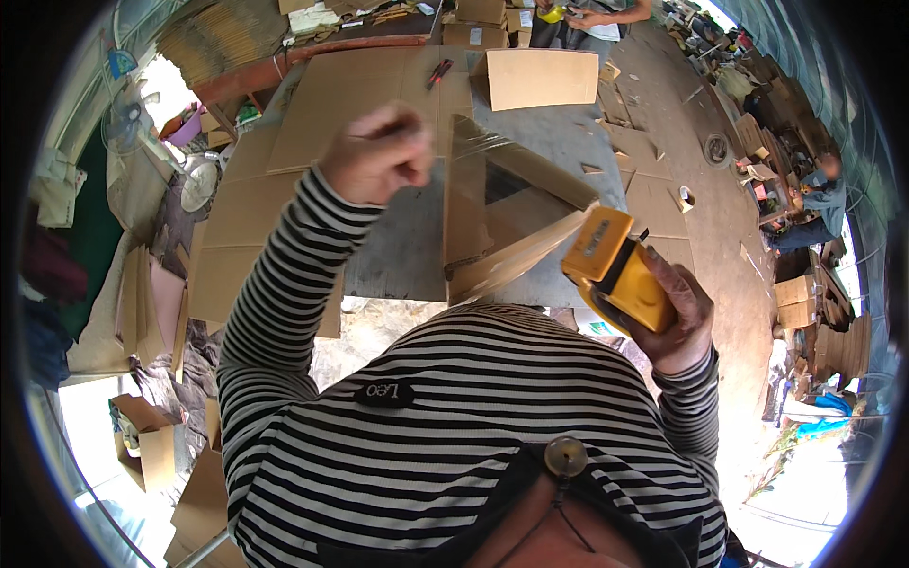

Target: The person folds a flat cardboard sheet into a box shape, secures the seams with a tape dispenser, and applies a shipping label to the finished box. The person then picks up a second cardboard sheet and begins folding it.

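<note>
My right hand grips a yellow tape dispenser off the near right corner of a cardboard box. That box lies on a grey-topped table right in front of me, and inside its raised cardboard edges a dark opening shows. Shiny clear tape runs along its near right side towards the dispenser; whether the two are joined is unclear. To the left of the box, my left hand is raised over the table with curled fingers. It is motion-blurred, so anything inside it cannot be made out.
Flat cardboard sheets cover the table's left part, with a red-and-black tool on them. A folded cardboard piece stands at the far edge. Beyond it, a person's hands hold a yellow object. Another person is at far right.
</note>
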{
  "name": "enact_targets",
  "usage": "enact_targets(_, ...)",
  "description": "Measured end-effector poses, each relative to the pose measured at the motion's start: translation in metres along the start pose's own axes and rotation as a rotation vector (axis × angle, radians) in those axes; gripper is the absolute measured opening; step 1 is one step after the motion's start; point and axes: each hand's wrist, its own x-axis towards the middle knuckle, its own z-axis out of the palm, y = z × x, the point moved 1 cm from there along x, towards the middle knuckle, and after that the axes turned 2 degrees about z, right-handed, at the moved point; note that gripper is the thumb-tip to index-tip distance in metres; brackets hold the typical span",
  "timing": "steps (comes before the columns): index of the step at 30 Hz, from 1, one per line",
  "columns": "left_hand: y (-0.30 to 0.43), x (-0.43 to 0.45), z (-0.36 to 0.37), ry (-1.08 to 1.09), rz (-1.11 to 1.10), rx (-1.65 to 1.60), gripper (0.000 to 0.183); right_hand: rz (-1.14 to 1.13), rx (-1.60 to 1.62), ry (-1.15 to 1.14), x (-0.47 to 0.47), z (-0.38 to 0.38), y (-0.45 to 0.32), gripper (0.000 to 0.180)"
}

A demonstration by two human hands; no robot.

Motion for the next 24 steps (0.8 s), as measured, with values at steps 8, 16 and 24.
enact_targets(8,-0.019,-0.038,-0.068,0.214,-0.03,-0.15,0.011,0.111,-0.116,-0.079,0.005,0.012,-0.004,0.071)
enact_targets(16,-0.114,-0.041,-0.084,0.437,-0.088,-0.035,0.014,0.254,-0.227,-0.254,0.016,0.031,-0.013,0.07)
enact_targets(24,-0.197,-0.024,-0.057,0.487,-0.134,0.021,0.049,0.254,0.003,-0.195,-0.001,0.048,0.004,0.072)
